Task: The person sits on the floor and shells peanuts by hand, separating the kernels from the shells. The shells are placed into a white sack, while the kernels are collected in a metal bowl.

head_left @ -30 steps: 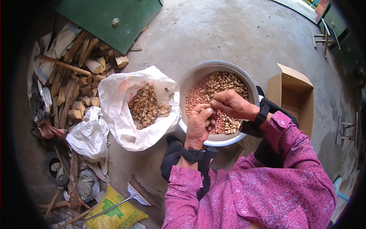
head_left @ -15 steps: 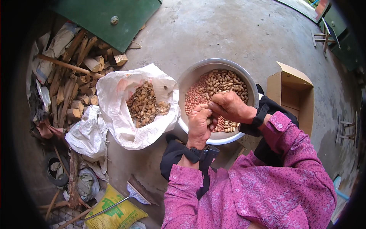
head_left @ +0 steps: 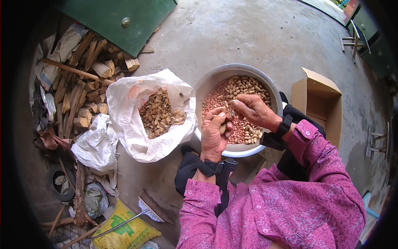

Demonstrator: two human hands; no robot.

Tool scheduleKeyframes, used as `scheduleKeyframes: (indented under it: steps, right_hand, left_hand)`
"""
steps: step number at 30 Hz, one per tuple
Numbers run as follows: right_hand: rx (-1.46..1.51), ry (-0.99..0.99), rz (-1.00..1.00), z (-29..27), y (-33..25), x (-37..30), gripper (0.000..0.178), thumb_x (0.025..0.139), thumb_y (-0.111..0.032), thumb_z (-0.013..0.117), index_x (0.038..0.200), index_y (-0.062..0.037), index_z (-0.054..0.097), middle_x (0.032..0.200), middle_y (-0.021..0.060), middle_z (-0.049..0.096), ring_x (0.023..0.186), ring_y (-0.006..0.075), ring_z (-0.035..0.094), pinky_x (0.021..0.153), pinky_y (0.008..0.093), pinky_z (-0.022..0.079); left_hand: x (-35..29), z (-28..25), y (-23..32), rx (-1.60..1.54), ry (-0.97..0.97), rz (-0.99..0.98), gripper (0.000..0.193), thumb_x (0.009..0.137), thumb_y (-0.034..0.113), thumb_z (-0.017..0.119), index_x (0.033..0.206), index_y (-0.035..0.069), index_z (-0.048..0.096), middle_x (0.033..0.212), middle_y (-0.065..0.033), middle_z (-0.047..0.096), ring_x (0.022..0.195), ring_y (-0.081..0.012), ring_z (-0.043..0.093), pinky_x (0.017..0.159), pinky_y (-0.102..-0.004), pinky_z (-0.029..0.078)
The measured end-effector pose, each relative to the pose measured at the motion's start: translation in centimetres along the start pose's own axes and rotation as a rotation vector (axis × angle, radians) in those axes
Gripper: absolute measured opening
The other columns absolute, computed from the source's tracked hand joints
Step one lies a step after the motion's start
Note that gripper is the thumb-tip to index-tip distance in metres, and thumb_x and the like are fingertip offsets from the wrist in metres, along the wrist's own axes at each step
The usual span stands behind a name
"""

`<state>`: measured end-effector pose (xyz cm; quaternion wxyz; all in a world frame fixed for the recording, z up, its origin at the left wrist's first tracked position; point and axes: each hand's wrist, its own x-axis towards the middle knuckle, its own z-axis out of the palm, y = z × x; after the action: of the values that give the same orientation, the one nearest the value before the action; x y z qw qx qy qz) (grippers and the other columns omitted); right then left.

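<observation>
A wide metal basin (head_left: pixel 271 92) stands in front of me. Unshelled peanuts (head_left: pixel 244 84) fill its far right part, and pinkish shelled kernels (head_left: pixel 212 98) spread over the left and middle. Over the near left of the basin, my left hand (head_left: pixel 214 135) curls its fingers around peanuts, with one brown pod showing in the palm. My right hand (head_left: pixel 258 112) hovers over the basin's right half, thumb and forefinger pinched together near the left fingertips. What that pinch holds is too small to make out. Left of the basin, a white woven sack (head_left: pixel 149 153) gapes around empty peanut shells (head_left: pixel 159 114).
An open cardboard box (head_left: pixel 317 103) stands right of the basin. Stacked firewood (head_left: pixel 89 91), a crumpled white bag (head_left: pixel 97 143), a broom (head_left: pixel 151 208) and a yellow sack (head_left: pixel 124 230) lie leftward. A green door panel (head_left: pixel 120 25) is at the far left.
My hands, touching at the fingertips before, have drawn slightly apart. The right hand shifted a little toward the right, and the left palm has turned up, showing the pod.
</observation>
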<state>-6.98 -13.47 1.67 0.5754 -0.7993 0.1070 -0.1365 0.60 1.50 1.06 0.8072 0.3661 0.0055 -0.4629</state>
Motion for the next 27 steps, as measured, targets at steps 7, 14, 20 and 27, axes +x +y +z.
scheduleKeyframes:
  steps: [7, 14, 20, 27]
  right_hand:
    - [0.157, -0.055, 0.064, -0.7, -0.3, -0.1, 0.029, 0.091, -0.019, 0.047, 0.074, 0.0035, 0.053, 0.059, 0.005, 0.049, 0.057, 0.0112, 0.046, 0.052, 0.03, 0.039]
    - [0.206, -0.065, 0.136, -0.6, 0.0, 0.0, 0.039, 0.094, -0.028, 0.045, 0.065, -0.0029, 0.051, 0.055, -0.0003, 0.048, 0.051, 0.0064, 0.047, 0.047, 0.0221, 0.039]
    - [0.396, -0.147, 0.291, -0.4, 1.0, 0.1, 0.037, 0.093, -0.028, 0.042, 0.077, 0.0031, 0.054, 0.065, 0.0027, 0.053, 0.06, 0.0101, 0.051, 0.053, 0.0259, 0.043]
    - [0.42, -0.237, 0.388, 0.1, -0.4, -0.1, 0.038, 0.094, -0.031, 0.043, 0.089, 0.0052, 0.055, 0.071, 0.0058, 0.057, 0.063, 0.0115, 0.055, 0.057, 0.0251, 0.048]
  left_hand:
    - [0.2, 0.0, -0.1, 0.083, 0.112, 0.017, 0.014, 0.084, 0.008, 0.06, 0.097, 0.007, 0.053, 0.073, -0.0064, 0.059, 0.057, -0.012, 0.053, 0.042, -0.0202, 0.038]
    - [0.4, -0.5, -0.3, 0.09, 0.124, 0.017, 0.014, 0.084, 0.01, 0.06, 0.096, 0.007, 0.054, 0.071, -0.005, 0.058, 0.054, -0.011, 0.053, 0.04, -0.0194, 0.037]
    - [0.2, -0.4, -0.2, 0.088, 0.089, 0.007, 0.015, 0.085, 0.01, 0.06, 0.098, 0.006, 0.055, 0.072, -0.0049, 0.059, 0.053, -0.0104, 0.053, 0.04, -0.0192, 0.038]
    - [0.3, -0.4, -0.9, 0.232, 0.02, 0.021, 0.016, 0.084, 0.011, 0.062, 0.098, 0.004, 0.058, 0.073, -0.0027, 0.061, 0.053, -0.0071, 0.052, 0.04, -0.0177, 0.035]
